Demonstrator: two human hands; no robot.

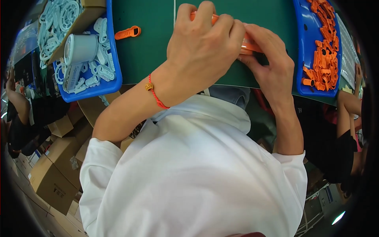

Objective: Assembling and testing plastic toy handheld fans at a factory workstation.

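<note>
The left hand (207, 41) wraps over a glossy orange item (248, 46) (mostly hidden by fingers) above the worktop (148, 59), inward from its near edge; the right hand (272, 49) pinches its right end between thumb and fingers. Working it well likely calls for a steady right pinch, even left pressure, and 2 hands kept over the worktop in case it slips.

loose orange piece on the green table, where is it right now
In the head view, the orange piece lies at upper left on the green table, just right of the left blue tray and left of the hands.
</note>
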